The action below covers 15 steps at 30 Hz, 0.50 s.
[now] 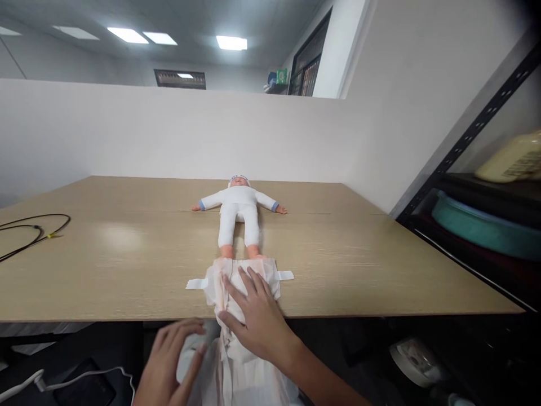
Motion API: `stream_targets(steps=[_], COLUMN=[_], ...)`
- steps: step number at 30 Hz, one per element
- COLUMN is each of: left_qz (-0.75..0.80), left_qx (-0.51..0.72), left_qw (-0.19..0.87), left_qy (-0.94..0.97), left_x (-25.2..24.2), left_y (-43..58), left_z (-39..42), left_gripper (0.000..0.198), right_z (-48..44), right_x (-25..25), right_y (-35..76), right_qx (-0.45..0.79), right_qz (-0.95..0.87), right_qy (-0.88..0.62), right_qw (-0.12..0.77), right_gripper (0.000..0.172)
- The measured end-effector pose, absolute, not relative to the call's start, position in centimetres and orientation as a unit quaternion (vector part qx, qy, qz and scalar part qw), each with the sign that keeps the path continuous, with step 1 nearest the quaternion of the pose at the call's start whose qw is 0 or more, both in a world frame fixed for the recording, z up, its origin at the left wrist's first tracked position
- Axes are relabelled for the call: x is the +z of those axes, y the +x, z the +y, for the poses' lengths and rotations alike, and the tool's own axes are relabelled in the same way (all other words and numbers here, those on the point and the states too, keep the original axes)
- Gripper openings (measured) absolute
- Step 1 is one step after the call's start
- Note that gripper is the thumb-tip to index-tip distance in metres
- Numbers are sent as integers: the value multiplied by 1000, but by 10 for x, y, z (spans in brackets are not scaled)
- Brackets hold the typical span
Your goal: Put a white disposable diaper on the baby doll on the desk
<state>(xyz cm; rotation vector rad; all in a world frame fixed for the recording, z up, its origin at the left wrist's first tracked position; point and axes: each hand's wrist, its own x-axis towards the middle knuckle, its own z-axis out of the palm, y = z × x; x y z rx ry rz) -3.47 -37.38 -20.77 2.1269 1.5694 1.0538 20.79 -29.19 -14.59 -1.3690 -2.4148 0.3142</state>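
Observation:
An unfolded white diaper lies partly on the table's front edge and hangs down over it toward me. Its two white tape tabs stick out at the sides. My right hand rests on the diaper with its fingers spread, palm down. To the left of the diaper, in front of the table edge, my left hand is raised with bent fingers apart and nothing seen in it. Beyond the diaper a baby doll in a white suit with blue cuffs lies on its back, arms stretched out, feet at the diaper's far end.
The wooden table backs onto a white partition. Black cables lie at the left. On the right a dark shelf rack holds a teal container and a cream bottle. A white cable runs at lower left.

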Motion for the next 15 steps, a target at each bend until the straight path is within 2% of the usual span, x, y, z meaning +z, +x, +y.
stream_targets(steps=[3, 6, 11, 15], left_qz=[533, 465, 316, 246], left_qx=[376, 310, 86, 21], left_qw=[29, -34, -142, -155], left_qy=[757, 829, 934, 957], left_x=[-176, -137, -106, -107], left_y=[-51, -50, -22, 4], left_z=[-325, -256, -150, -112], left_gripper=[29, 41, 94, 133], right_z=[-296, -298, -299, -293], right_x=[-149, -150, -152, -174], right_y=[209, 209, 210, 213], right_qx=[103, 98, 92, 51], right_qz=[-856, -853, -850, -854], right_qy=[-474, -479, -478, -463], right_qw=[180, 185, 203, 231], right_gripper=[70, 67, 66, 77])
